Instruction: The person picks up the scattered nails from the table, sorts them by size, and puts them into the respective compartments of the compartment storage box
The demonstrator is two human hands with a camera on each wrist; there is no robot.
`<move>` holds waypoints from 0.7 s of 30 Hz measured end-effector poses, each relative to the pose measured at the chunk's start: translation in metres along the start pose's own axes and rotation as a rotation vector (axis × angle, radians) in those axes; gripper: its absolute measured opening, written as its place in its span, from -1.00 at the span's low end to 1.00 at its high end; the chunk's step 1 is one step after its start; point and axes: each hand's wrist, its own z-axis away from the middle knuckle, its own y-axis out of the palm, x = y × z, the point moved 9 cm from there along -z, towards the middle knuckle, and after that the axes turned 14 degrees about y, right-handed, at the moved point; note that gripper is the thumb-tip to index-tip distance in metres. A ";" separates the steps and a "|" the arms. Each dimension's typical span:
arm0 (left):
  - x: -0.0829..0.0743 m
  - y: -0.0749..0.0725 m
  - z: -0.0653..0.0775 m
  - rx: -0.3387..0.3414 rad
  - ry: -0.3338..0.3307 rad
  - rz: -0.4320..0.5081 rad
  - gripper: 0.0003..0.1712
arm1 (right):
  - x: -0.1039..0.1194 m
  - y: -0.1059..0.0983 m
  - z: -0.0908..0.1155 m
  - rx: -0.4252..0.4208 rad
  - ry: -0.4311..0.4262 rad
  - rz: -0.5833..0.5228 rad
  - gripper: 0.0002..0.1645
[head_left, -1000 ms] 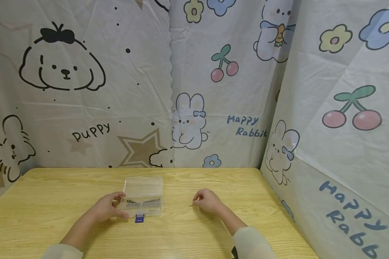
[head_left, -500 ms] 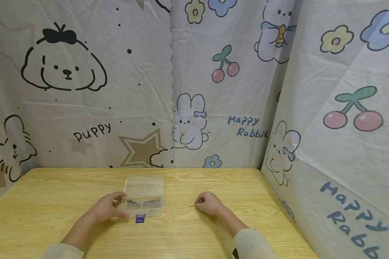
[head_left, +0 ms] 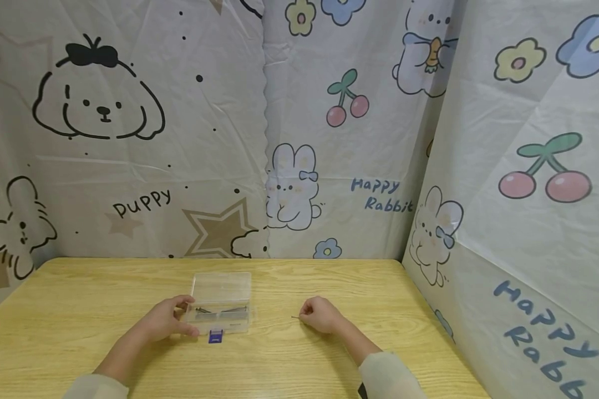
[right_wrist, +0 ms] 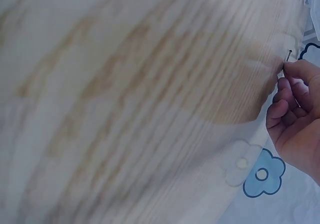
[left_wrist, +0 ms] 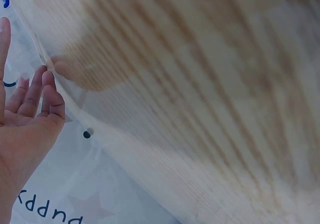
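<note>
In the head view a clear plastic box (head_left: 237, 326) lies on the table with its lid (head_left: 222, 286) swung up at the back. Several thin nails (head_left: 234, 310) are in its rear compartments. A blue latch (head_left: 216, 336) juts from the front. My left hand (head_left: 163, 320) holds the box's left end, thumb at the front corner and a finger at the back one. To the right of the box, my right hand (head_left: 321, 315) pinches a thin dark nail (right_wrist: 289, 55) between thumb and fingertip. The nail's head end points left, just above the table.
The wood-grain table (head_left: 259, 366) reaches back to a printed cloth (head_left: 219, 166) hanging behind it. Another cloth (head_left: 539, 244) hangs along the right side, near the table's edge.
My right hand has shifted slightly down and towards me, its fingers closing up round the nail. The left hand and the box have stayed in place.
</note>
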 end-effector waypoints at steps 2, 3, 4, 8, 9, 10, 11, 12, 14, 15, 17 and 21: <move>0.000 0.000 0.000 0.000 0.001 -0.002 0.05 | -0.001 0.001 0.000 0.002 -0.001 -0.004 -0.90; 0.000 0.000 -0.001 -0.001 0.003 -0.006 0.05 | -0.001 0.001 0.000 0.002 -0.002 -0.008 -0.90; 0.000 0.000 -0.001 -0.003 0.004 -0.012 0.05 | -0.001 0.001 0.000 0.001 -0.003 -0.012 -0.90; -0.002 -0.001 -0.001 -0.008 0.011 -0.031 0.04 | 0.000 0.001 -0.002 0.002 0.000 -0.040 -0.89; -0.002 -0.001 -0.001 -0.009 0.012 -0.034 0.04 | 0.000 0.001 -0.002 0.003 0.001 -0.048 -0.89; -0.002 -0.002 -0.001 -0.010 0.011 -0.035 0.04 | 0.001 0.002 -0.002 0.003 0.001 -0.054 -0.88; -0.002 -0.002 -0.001 -0.010 0.010 -0.035 0.04 | 0.002 0.002 -0.002 0.004 -0.001 -0.060 -0.88; -0.002 -0.002 -0.001 -0.008 0.009 -0.033 0.04 | 0.003 0.002 -0.002 0.005 -0.002 -0.064 -0.88; -0.002 -0.001 -0.001 -0.004 0.009 -0.032 0.05 | 0.005 0.002 -0.002 0.003 -0.006 -0.061 -0.88; -0.002 -0.001 0.000 -0.004 0.007 -0.028 0.05 | 0.006 0.002 -0.002 0.006 -0.005 -0.063 -0.88; -0.002 -0.001 0.000 -0.004 0.007 -0.026 0.05 | 0.009 0.002 -0.003 0.008 -0.003 -0.067 -0.89; -0.002 -0.001 0.000 -0.006 0.007 -0.027 0.05 | 0.014 0.000 -0.004 0.007 0.009 -0.061 -0.89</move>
